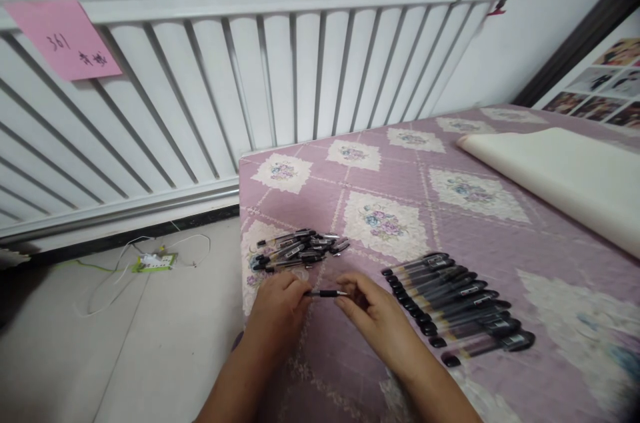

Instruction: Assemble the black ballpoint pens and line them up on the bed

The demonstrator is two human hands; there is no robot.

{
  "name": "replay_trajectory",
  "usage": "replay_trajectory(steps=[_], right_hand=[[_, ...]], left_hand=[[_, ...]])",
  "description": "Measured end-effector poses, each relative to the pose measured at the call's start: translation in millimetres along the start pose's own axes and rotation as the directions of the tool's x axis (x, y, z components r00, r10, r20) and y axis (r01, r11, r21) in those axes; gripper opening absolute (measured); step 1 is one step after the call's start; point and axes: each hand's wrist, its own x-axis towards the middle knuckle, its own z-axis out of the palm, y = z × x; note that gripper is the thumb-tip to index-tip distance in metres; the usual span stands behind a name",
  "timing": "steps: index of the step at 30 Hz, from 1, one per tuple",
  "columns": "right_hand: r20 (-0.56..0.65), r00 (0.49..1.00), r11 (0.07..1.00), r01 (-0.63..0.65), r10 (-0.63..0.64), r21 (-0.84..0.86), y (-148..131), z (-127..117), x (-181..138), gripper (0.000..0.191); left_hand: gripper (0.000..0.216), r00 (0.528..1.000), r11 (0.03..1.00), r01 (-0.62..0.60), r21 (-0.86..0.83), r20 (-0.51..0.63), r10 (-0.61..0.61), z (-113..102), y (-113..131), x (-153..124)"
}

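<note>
A slim pen (327, 293) with a black grip and a pale pointed tip lies level between my two hands. My left hand (280, 306) is closed around its left end and hides that part. The thumb and fingers of my right hand (373, 316) curl in at the tip on the right, closed on it. Just beyond my left hand is a loose pile of black pens (295, 251), lying across each other. To the right of my right hand, several capped pens (463, 303) lie side by side in a slanting row, black caps pointing right.
The pens lie on a purple flowered bedspread (380, 173). A cream rolled or folded sheet (560, 176) rests at the right. Behind stands a white radiator (305, 76) with a pink note (65, 39). A power strip (155, 263) with cables is on the floor.
</note>
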Motion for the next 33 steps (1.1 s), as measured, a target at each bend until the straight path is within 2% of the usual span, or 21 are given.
replay_trajectory(steps=[2, 5, 10, 17, 21, 28, 33], right_hand=[[0.008, 1.000, 1.000, 0.002, -0.002, -0.012, 0, 1, 0, 0.013], [0.022, 1.000, 0.998, 0.024, -0.023, -0.056, 1, 2, 1, 0.026], [0.016, 0.999, 1.000, 0.029, -0.029, -0.013, 1, 2, 1, 0.012], [0.011, 0.998, 0.995, 0.066, -0.065, -0.070, 0, 4, 1, 0.025], [0.002, 0.999, 0.995, 0.054, -0.054, -0.083, 2, 6, 2, 0.024], [0.054, 0.996, 0.995, 0.069, -0.064, -0.077, 3, 8, 2, 0.022], [-0.041, 0.997, 0.995, 0.064, -0.068, -0.077, 2, 8, 1, 0.023]], left_hand=[[0.016, 1.000, 1.000, 0.003, 0.003, 0.012, -0.003, 0, 0, 0], [0.016, 1.000, 1.000, 0.002, 0.009, 0.026, -0.003, 0, 0, 2], [0.018, 0.999, 1.000, 0.004, 0.013, 0.038, -0.005, 0, 0, 2], [0.017, 0.998, 0.999, 0.025, 0.028, 0.063, -0.026, -1, -1, -1], [0.016, 0.994, 0.999, 0.044, 0.016, 0.096, -0.045, 0, -1, -1], [0.018, 0.987, 0.999, 0.047, 0.007, 0.151, -0.048, 5, 10, -1], [0.013, 0.993, 1.000, 0.021, 0.012, 0.114, -0.023, 9, 18, 3]])
